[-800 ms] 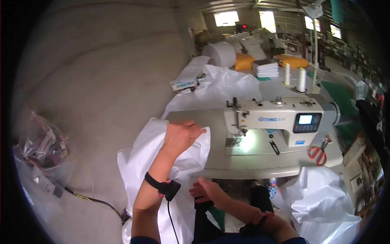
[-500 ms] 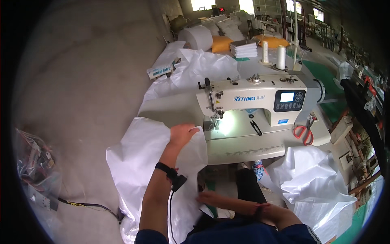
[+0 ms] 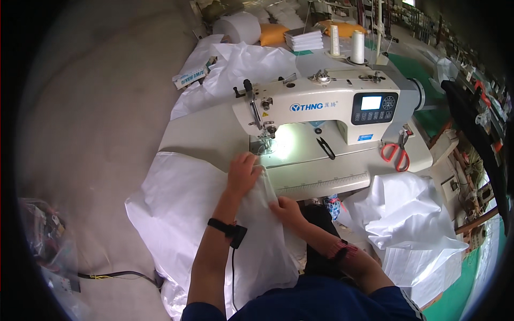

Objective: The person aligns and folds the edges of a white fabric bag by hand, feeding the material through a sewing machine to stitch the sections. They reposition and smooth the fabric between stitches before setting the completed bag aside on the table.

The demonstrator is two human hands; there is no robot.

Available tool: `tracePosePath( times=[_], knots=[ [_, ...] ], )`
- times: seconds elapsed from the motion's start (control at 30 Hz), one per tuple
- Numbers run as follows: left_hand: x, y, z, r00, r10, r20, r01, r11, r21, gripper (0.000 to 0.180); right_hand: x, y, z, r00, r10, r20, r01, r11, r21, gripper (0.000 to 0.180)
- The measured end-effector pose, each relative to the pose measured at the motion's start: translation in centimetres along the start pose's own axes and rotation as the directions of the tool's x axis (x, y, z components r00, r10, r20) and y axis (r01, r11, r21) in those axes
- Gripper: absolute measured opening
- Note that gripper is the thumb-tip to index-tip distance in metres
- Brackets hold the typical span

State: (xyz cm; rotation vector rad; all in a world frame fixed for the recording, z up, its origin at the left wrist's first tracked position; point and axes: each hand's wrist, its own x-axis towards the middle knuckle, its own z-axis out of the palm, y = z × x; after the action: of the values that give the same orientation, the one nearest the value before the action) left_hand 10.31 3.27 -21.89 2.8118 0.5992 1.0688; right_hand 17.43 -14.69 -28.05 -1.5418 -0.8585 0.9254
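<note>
Both hands have come closer to the sewing machine [image 3: 321, 101] since the earlier frames, the left hand [image 3: 242, 174] pressing flat, fingers spread, on the white fabric [image 3: 182, 208] at the counter [image 3: 209, 134] edge, the right hand [image 3: 286, 208] pinching its fold at four o'clock of the left.

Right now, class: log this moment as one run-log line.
left hand: flat on white fabric | right hand: pinching fabric edge | sewing machine: ahead | red scissors: on table
</note>
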Motion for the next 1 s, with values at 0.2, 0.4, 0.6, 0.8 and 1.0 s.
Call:
tracePosePath(
  times=[0.2,0.4,0.6,0.8,1.0],
  knots=[
    [-1.5,2.3,-1.9,0.935,-0.291,0.204,0.347,0.872,-0.346,0.015,-0.8,0.2,0.1,0.975,0.190,0.116,-0.222,0.859,0.461,0.028],
    [-3.0,2.9,-0.8,0.923,-0.276,0.269,0.351,0.891,-0.287,0.012,-1.3,0.4,-0.7,0.976,0.164,0.145,-0.219,0.730,0.647,0.031],
    [-4.3,2.8,-0.8,0.910,-0.287,0.299,0.388,0.845,-0.369,0.025,-1.2,-1.7,-2.2,0.996,-0.033,-0.086,0.025,0.996,-0.089,0.023],
    [-4.7,3.0,-0.7,0.960,-0.199,0.195,0.257,0.902,-0.347,0.037,0.9,-5.0,-2.8,0.852,-0.503,-0.143,0.314,0.710,-0.630,0.013],
    [-4.8,2.9,-0.8,0.932,-0.300,0.202,0.359,0.841,-0.406,0.040,5.0,-6.1,-1.4,0.893,-0.448,0.039,0.303,0.534,-0.790,0.015]
  ],
)
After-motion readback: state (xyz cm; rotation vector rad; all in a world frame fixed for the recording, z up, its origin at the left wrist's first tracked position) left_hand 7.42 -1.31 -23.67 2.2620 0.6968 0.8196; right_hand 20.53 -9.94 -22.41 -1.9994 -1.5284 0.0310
